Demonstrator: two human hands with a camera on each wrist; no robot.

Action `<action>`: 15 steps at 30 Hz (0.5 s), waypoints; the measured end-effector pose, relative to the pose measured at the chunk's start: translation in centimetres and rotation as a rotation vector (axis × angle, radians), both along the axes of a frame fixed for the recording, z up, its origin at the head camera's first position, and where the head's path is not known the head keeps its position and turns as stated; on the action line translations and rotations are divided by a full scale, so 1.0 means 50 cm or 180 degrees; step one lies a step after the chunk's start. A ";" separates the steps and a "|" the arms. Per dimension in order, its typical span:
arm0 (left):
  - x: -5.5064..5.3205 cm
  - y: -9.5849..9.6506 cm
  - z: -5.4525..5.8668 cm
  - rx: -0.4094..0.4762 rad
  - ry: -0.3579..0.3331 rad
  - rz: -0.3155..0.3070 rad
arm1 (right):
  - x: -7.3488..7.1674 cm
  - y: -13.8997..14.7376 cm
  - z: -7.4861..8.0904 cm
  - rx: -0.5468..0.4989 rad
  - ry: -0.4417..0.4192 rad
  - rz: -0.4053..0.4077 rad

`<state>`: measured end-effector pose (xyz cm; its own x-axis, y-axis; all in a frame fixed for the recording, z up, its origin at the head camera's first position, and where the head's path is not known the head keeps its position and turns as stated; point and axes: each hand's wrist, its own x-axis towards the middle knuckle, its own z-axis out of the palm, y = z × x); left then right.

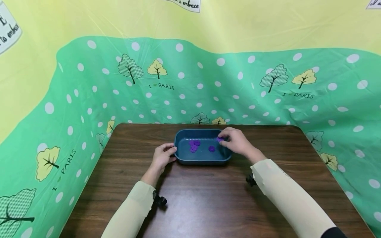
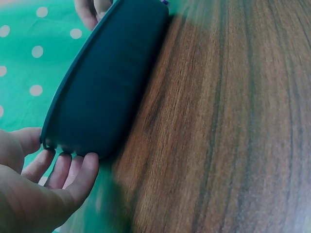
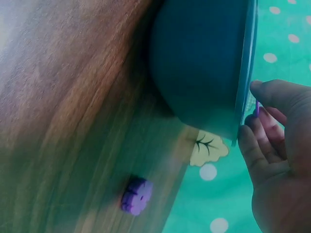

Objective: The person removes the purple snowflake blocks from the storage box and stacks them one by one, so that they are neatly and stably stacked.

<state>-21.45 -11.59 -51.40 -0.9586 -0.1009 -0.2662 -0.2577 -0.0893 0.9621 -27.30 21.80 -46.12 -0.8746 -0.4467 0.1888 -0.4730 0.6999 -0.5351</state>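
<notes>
A dark blue rectangular plastic bin (image 1: 202, 162) with rounded corners stands at the far side of the table. My left hand (image 1: 162, 157) grips its left end, thumb at the rim and fingers against the outer wall (image 2: 92, 97). Over the bin's right end, my right hand (image 1: 235, 142) pinches a purple notched disc (image 1: 220, 139), seen as a thin edge between thumb and fingers in the right wrist view. Inside the bin lie a cluster of purple discs (image 1: 194, 146) and another purple disc (image 1: 211, 149). A small stack of purple discs (image 3: 137, 195) sits on the table beyond the bin's right end.
The dark wooden table (image 1: 205, 201) extends in front of the bin and to both sides. A green and yellow printed cloth (image 1: 190, 76) hangs behind and around it. Black wrist mounts (image 1: 160, 201) stick out below both sleeves.
</notes>
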 end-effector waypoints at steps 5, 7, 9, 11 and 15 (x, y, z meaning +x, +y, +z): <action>-0.001 0.000 0.000 0.0006 0.0006 -0.0004 | 0.005 0.024 0.002 -0.0196 0.0032 -0.0066; -0.001 -0.001 0.000 0.0006 0.0005 -0.0008 | 0.006 0.033 0.001 -0.0208 0.0032 -0.0109; -0.001 -0.001 0.000 0.0010 0.0001 -0.0004 | 0.009 0.043 -0.001 -0.0202 0.0027 -0.0144; -0.001 -0.002 -0.001 0.0015 -0.0004 -0.0003 | 0.011 0.053 -0.004 -0.0175 0.0050 -0.0187; -0.003 -0.003 -0.003 0.0025 -0.0012 -0.0008 | 0.014 0.074 -0.012 -0.0118 0.0140 -0.0265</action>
<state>-21.58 -11.72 -51.56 -0.9579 -0.0963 -0.2705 -0.2616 -0.0963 0.9604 -26.60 25.50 -46.73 -0.8989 -0.3648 0.2427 -0.4375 0.7180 -0.5413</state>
